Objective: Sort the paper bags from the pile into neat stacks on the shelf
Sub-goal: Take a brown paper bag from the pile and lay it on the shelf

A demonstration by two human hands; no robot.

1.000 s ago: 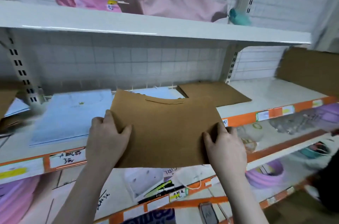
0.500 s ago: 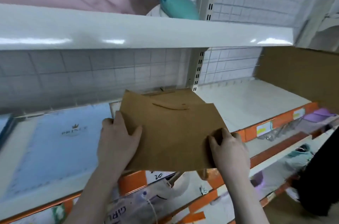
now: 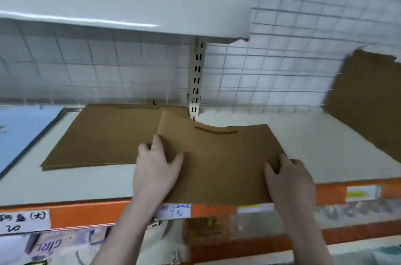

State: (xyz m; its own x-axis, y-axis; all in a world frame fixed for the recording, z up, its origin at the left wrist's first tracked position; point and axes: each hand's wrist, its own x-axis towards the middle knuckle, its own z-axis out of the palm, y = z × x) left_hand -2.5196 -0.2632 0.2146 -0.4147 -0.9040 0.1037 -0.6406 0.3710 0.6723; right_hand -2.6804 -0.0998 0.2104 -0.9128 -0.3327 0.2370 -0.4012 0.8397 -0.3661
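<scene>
I hold a flat brown paper bag (image 3: pixel 219 160) over the front of the white shelf (image 3: pixel 314 145). My left hand (image 3: pixel 155 167) grips its left edge, thumb on top. My right hand (image 3: pixel 288 178) grips its lower right corner. The bag's handle side points toward the back wall. Its far left corner overlaps a stack of flat brown bags (image 3: pixel 104 136) lying on the shelf to the left.
A light blue bag (image 3: pixel 23 132) lies flat at the far left. Brown cardboard (image 3: pixel 368 99) leans against the wall at the right. An upper shelf (image 3: pixel 121 4) overhangs. An upright post (image 3: pixel 196 78) stands at the back. The shelf has an orange price strip (image 3: pixel 91 213); lower shelves hold goods.
The view has shifted right and closer to the shelf. The held bag has moved forward and down over the shelf, right of the brown stack. Both hands keep their grip.
</scene>
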